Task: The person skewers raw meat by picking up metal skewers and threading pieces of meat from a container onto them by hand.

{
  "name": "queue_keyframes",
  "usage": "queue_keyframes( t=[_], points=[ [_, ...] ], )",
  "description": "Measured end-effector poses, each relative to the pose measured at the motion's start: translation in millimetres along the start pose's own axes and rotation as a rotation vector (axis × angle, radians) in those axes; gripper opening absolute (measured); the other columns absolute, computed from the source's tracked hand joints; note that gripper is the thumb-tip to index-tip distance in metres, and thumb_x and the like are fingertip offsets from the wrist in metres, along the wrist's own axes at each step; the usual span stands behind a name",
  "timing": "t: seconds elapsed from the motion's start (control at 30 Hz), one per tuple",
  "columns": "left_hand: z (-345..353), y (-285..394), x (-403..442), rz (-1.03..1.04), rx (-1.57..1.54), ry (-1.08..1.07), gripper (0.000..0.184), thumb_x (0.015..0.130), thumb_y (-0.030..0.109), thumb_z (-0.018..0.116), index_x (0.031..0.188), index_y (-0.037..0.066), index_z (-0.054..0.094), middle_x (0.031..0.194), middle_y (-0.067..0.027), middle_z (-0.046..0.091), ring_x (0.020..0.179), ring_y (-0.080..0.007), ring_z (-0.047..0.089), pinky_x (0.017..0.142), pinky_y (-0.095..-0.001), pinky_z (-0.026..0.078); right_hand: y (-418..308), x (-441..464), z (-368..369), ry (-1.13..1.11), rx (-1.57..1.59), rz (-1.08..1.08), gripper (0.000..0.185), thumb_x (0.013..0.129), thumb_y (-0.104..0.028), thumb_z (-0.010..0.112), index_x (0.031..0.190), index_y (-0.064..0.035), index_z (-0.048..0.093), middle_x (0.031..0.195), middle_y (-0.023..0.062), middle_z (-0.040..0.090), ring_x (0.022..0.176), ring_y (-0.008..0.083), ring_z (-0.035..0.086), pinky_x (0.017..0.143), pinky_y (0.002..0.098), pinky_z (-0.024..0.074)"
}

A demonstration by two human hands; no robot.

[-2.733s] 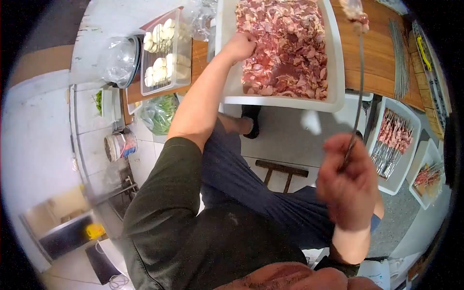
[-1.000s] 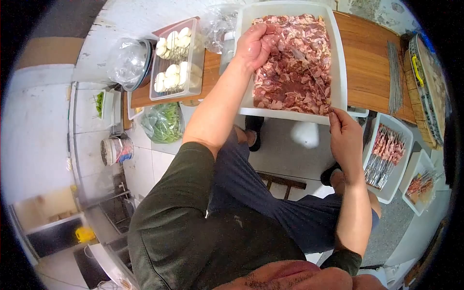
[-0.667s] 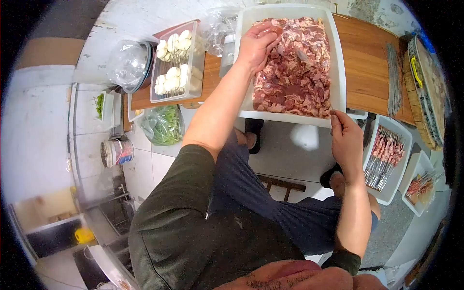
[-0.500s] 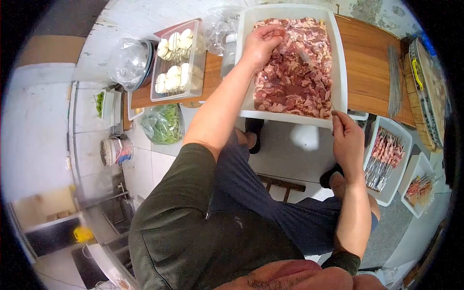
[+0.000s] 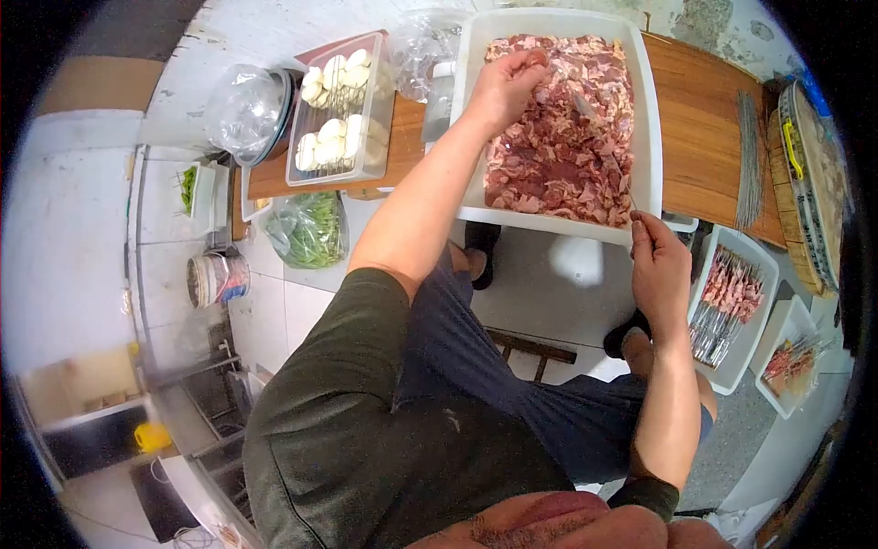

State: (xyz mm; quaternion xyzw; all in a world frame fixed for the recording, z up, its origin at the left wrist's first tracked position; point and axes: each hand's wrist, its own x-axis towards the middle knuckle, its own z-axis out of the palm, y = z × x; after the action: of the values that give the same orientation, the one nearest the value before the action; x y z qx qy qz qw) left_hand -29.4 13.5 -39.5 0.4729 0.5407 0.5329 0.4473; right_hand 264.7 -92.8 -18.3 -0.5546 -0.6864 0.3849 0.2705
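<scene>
A white tub (image 5: 648, 110) full of cut raw meat (image 5: 558, 174) stands at the table's edge before me. My left hand (image 5: 506, 94) is over its far left part, fingers closed in a pinch on a small red piece of meat (image 5: 538, 59). At the tub's near right corner my right hand (image 5: 660, 265) is closed, thumb against fingers, on a thin metal skewer (image 5: 631, 203). Only a short length of that skewer shows; the fist hides the rest.
Loose skewers (image 5: 749, 160) lie on the wooden table (image 5: 700, 119), near a round chopping block (image 5: 814, 183). Lower right, a white tray (image 5: 768, 261) holds threaded meat skewers (image 5: 729, 302). Left are a clear box (image 5: 373, 151) of white rounded food and a bag of greens (image 5: 311, 229).
The view has shifted slightly. My left hand has turned a little, its pinched fingertips raised slightly towards the far side of the tub. My right hand keeps its place at the corner.
</scene>
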Motion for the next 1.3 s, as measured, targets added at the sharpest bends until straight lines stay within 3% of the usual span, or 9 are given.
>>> queue_keyframes(
  t=[0.1,0.2,0.43,0.73,0.83,0.93,1.3],
  points=[
    [-1,-7,1,0.073,-0.202,-0.058,0.023,0.095,0.011,0.057,0.116,0.003,0.056,0.101,-0.0097,0.065,0.092,-0.0189,0.066,0.080,-0.0301,0.052,-5,1,-3,-0.042,0.026,0.073,0.027,0.094,-0.016,0.055,0.114,0.0002,0.065,0.098,0.0246,0.068,0.094,0.0337,0.069,0.083,0.0365,0.0509],
    [1,-2,-2,0.053,-0.334,-0.077,0.018,0.097,0.012,0.053,0.114,0.005,0.053,0.106,-0.0128,0.065,0.096,-0.0239,0.066,0.083,-0.0353,0.053,1,-1,2,0.031,0.013,-0.028,0.028,0.098,-0.019,0.056,0.112,0.0024,0.066,0.069,0.0048,0.057,0.064,0.0115,0.051,0.061,0.0261,0.0433],
    [-2,2,-1,-0.062,-0.563,-0.111,0.027,0.102,0.025,0.044,0.119,0.005,0.052,0.116,-0.0145,0.062,0.106,-0.0257,0.063,0.092,-0.0417,0.050,0,-2,-1,0.022,-0.019,-0.019,0.029,0.098,-0.021,0.056,0.111,0.0022,0.066,0.068,0.0055,0.057,0.064,0.0124,0.051,0.062,0.0269,0.0439],
    [-6,-13,2,-0.059,-0.555,-0.139,0.026,0.099,0.021,0.050,0.119,0.005,0.057,0.116,-0.0080,0.065,0.106,-0.0228,0.063,0.092,-0.0403,0.049,-3,-2,-1,0.024,-0.013,-0.011,0.028,0.098,-0.020,0.055,0.112,0.0023,0.066,0.079,0.0141,0.066,0.071,0.0170,0.059,0.069,0.0299,0.0481],
    [-2,-9,1,-0.039,-0.481,-0.043,0.025,0.099,0.020,0.051,0.117,0.005,0.058,0.115,-0.0103,0.066,0.103,-0.0230,0.065,0.091,-0.0390,0.050,-5,-3,-1,0.023,-0.010,-0.010,0.028,0.098,-0.020,0.055,0.112,0.0020,0.066,0.083,0.0159,0.068,0.074,0.0178,0.062,0.071,0.0302,0.0490],
    [3,-3,1,-0.038,-0.564,-0.028,0.014,0.096,0.012,0.052,0.104,0.001,0.058,0.096,-0.0097,0.066,0.084,-0.0206,0.067,0.078,-0.0362,0.057,-3,-3,0,0.032,-0.041,-0.036,0.027,0.098,-0.019,0.055,0.112,0.0016,0.066,0.086,0.0173,0.069,0.076,0.0191,0.063,0.073,0.0308,0.0496],
    [3,1,-1,-0.080,-0.511,-0.002,0.019,0.096,0.018,0.057,0.098,-0.001,0.059,0.088,-0.0103,0.067,0.076,-0.0203,0.067,0.075,-0.0369,0.057,-5,-3,0,0.021,-0.065,-0.031,0.028,0.097,-0.021,0.056,0.111,0.0011,0.066,0.090,0.0208,0.069,0.081,0.0252,0.067,0.076,0.0328,0.0504]
  ],
)
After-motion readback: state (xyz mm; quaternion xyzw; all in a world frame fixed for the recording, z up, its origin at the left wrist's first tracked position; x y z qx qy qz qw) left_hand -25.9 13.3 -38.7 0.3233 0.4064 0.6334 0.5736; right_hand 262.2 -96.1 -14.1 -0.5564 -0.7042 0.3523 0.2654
